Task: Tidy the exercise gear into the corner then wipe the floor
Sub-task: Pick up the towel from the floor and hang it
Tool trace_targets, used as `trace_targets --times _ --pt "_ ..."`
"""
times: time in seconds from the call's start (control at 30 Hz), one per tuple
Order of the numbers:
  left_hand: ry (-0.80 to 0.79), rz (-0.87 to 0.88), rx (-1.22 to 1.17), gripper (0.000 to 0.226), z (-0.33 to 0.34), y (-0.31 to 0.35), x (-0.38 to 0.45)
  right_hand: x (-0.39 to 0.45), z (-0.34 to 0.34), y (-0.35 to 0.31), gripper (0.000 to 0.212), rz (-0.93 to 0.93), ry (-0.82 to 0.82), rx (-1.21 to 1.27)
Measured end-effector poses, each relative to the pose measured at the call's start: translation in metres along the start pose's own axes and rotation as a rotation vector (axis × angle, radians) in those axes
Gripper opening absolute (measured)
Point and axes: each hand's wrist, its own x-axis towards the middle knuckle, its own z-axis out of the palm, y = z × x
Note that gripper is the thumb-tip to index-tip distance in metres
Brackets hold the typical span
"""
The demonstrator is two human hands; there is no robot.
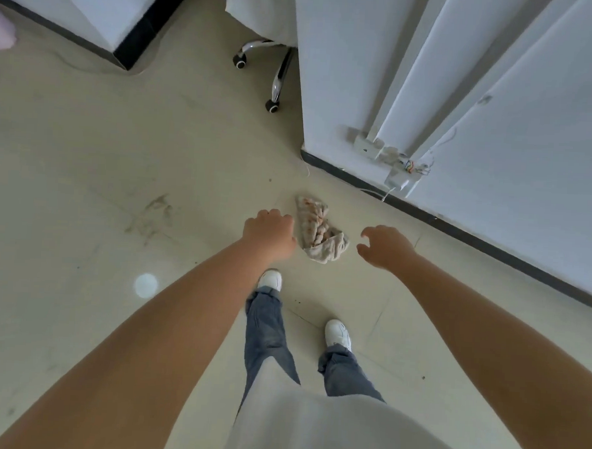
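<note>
floor tiles (85, 165), pale beige, carry a scuff mark (152, 216) at nine o'clock of the crumpled cloth (320, 230), which lies near the black skirting (459, 229). left hand (270, 231) loosely curled, empty, just beside the cloth; right hand (386, 246) spread, empty. office chair castors (272, 105) at twelve o'clock. no writing readable.

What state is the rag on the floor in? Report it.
Crumpled, not spread: the rag lies bunched in a wrinkled heap on the floor between both hands.

Crumpled beige cloth (320, 230) (orange-stained) on the floor (84, 179) near the baseboard (459, 229)
</note>
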Motion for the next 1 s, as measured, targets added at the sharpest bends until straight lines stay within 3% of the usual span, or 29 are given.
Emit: trace_targets --times 0.33,0.6,0.8,1.0 --pt "-0.207 0.168 0.101 0.040 0.061 -0.054 0.180 0.132 0.089 -0.028 0.035 0.269 -0.122 0.202" --pt "-0.333 0.229 0.163 0.033 0.187 -0.058 0.333 0.261 0.220 -0.039 0.033 0.233 -0.273 0.196" --pt "-0.370 0.209 0.089 0.038 0.276 -0.047 0.422 0.356 0.292 -0.017 0.038 0.208 -0.245 0.139" --pt "-0.434 0.221 0.056 0.039 0.346 -0.044 0.459 0.418 0.343 -0.008 0.051 0.214 -0.145 0.175"
